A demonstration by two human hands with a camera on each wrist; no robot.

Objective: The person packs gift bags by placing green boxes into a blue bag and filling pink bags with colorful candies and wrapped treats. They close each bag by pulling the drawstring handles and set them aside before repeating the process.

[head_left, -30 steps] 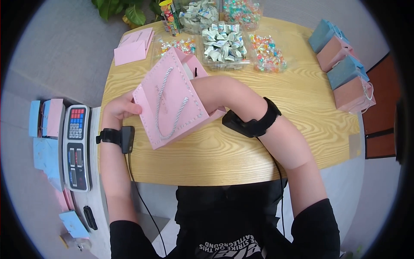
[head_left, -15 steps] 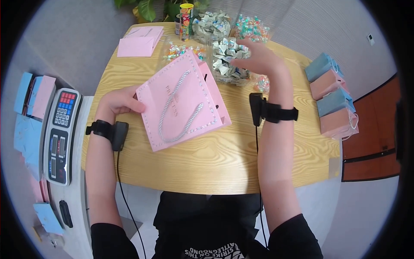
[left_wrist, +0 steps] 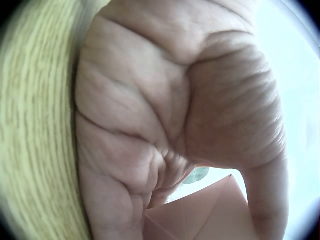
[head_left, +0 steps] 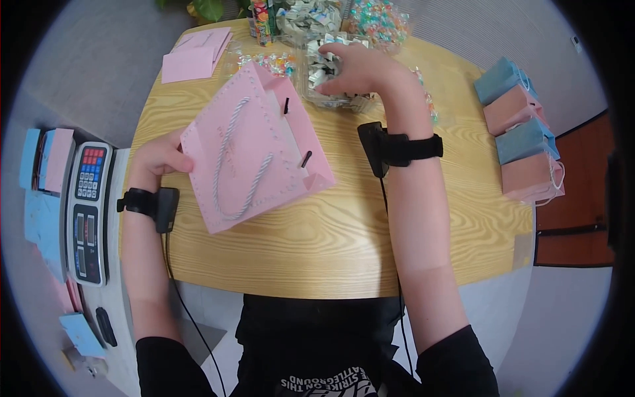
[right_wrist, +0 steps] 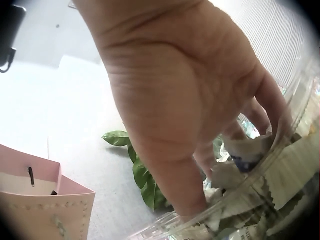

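Observation:
A pink gift bag (head_left: pixel 205 155) with a silver rope handle stands tilted over the table. My left hand (head_left: pixel 159 157) grips its left edge, thumb on the front panel; in the left wrist view a pink corner of the bag (left_wrist: pixel 210 215) shows between thumb and fingers. My right hand (head_left: pixel 367 69) is over the clear box of white-wrapped candies (head_left: pixel 321 71), thumb and forefinger spread apart. Seen from the right wrist, the fingers (right_wrist: pixel 272 102) reach down inside the box among the white wrappers (right_wrist: pixel 292 165). The fingertips are partly hidden there.
Colourful wrapped candies (head_left: pixel 278 64) lie behind the bag, and other candy boxes (head_left: pixel 377 23) stand at the back. Folded pink bags (head_left: pixel 188 66) lie at the back left. Blue and pink bags (head_left: pixel 529 142) line the right side. A scale (head_left: pixel 90 212) is at the left.
My right hand was inside the gift bag, came out, and moved to the box of white-wrapped candies, lowering into it. My left hand keeps its grip on the bag.

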